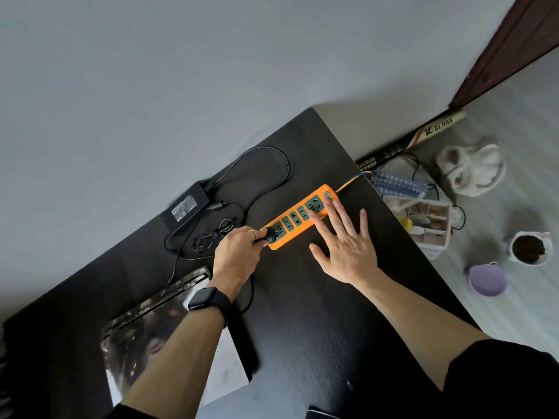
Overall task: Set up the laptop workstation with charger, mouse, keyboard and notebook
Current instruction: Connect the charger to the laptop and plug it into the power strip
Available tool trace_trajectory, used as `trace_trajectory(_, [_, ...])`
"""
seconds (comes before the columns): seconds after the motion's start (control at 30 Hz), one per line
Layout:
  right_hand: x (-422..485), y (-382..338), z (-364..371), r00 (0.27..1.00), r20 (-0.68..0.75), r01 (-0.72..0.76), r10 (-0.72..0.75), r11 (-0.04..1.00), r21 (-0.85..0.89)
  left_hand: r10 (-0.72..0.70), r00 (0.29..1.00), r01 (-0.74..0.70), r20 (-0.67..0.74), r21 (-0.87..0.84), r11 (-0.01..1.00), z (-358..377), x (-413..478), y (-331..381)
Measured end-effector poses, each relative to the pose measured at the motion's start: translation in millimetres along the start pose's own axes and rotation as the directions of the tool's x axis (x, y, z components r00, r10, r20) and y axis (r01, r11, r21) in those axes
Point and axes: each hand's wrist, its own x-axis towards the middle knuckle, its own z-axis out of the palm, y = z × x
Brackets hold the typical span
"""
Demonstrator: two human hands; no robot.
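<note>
An orange power strip [295, 220] with green sockets lies on the black desk [317, 313]. My left hand [237, 257] grips the charger's black plug [269, 235] at the strip's near end socket. My right hand [344, 243] lies flat with straight fingers, its fingertips on the strip's far end. The black charger brick [187, 208] sits further back on the desk, its cable [266, 173] looping around it. A closed laptop [151, 325] with a dark patterned lid lies at the lower left, partly hidden by my left forearm.
The desk's right edge drops to a pale floor with a white organiser box [431, 225], a purple cup [487, 279], a white pot of soil [529, 249], a white cloth bag [472, 169] and a long K-GLASS box [423, 134]. A grey wall stands behind the desk.
</note>
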Motion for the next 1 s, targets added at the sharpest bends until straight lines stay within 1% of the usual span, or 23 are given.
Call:
trace_trajectory(0.17, [0, -2, 2, 1.0, -0.002, -0.003, 0.003, 1.0, 0.002, -0.021, 0.998, 0.019, -0.052, -0.034, 0.999, -4, -3, -16])
trace_trajectory(0.33, [1, -2, 1, 1.0, 0.015, -0.023, 0.023, 1.0, 0.005, 0.023, 0.999, -0.025, -0.045, -0.037, 0.999, -2, -2, -9])
trace_trajectory(0.43, [1, -4, 1, 0.999, 0.024, -0.024, 0.024, 1.0, 0.002, 0.023, 1.0, -0.023, -0.01, -0.005, 1.0, -2, 0, -4])
trace_trajectory(0.5, [1, -3, 1, 0.999, 0.038, -0.031, 0.031, 1.0, 0.004, 0.052, 0.998, -0.054, 0.022, 0.056, 0.997, -3, 4, -1])
trace_trajectory(0.53, [2, -3, 0, 0.999, 0.042, -0.034, 0.034, 0.999, 0.005, 0.09, 0.995, -0.095, 0.049, 0.121, 0.988, -4, 5, 1])
trace_trajectory(0.63, [1, -3, 0, 0.999, 0.028, -0.031, 0.03, 1.0, 0.003, 0.229, 0.96, -0.273, 0.16, 0.357, 0.893, -5, 9, 16])
trace_trajectory(0.67, [0, -2, 1, 0.999, 0.018, -0.031, 0.031, 1.0, 0.005, 0.245, 0.951, -0.303, 0.191, 0.399, 0.865, -4, 11, 22])
trace_trajectory(0.8, [3, -3, 0, 1.0, 0.022, -0.023, 0.023, 1.0, 0.001, 0.193, 0.942, -0.307, 0.275, 0.467, 0.829, -6, 20, 32])
trace_trajectory(1.0, [1, -4, 1, 0.999, 0.024, -0.041, 0.041, 0.999, 0.013, 0.105, 0.959, -0.227, 0.263, 0.489, 0.842, -8, 16, 45])
